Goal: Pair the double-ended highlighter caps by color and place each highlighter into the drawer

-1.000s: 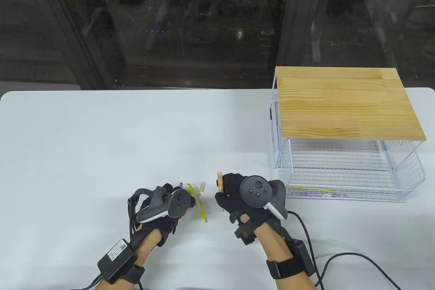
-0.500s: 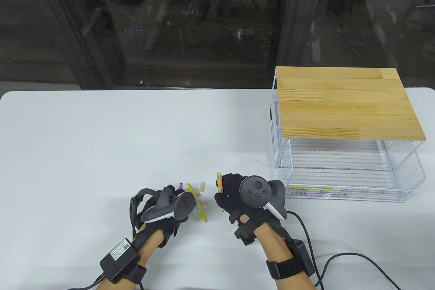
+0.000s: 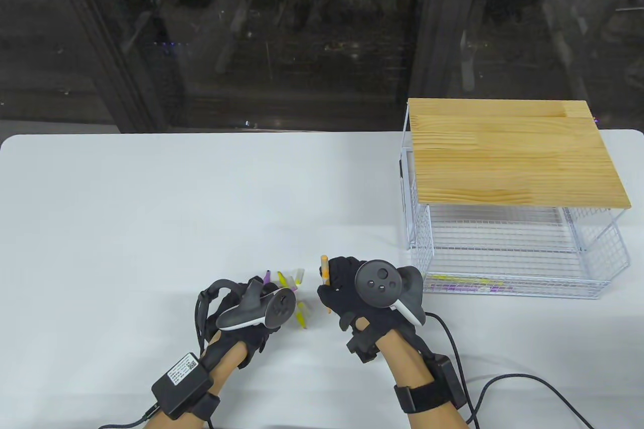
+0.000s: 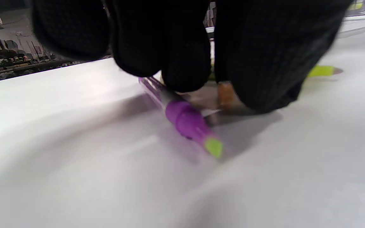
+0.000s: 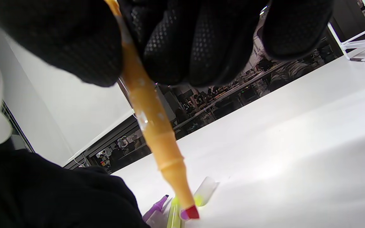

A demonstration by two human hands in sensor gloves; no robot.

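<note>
right hand [image 3: 352, 288] grips orange highlighter [image 5: 150, 117] | left hand [image 3: 251, 301] pinches purple highlighter [image 4: 182, 117] | writing illegible

1. The table view is looking down from above at the white table [image 3: 151, 207].
2. The left wrist view is skimming low, close over the table.
3. The right wrist view is peering past an orange highlighter [image 5: 152, 123]; both wrist views are sharing the loose pens.

uncapped orange highlighter [image 3: 325, 273] stands upright; purple highlighter [image 4: 185, 118] and yellow highlighter [image 3: 301, 317] lie among loose caps; wire drawer [image 3: 598, 293] holds others.
</note>
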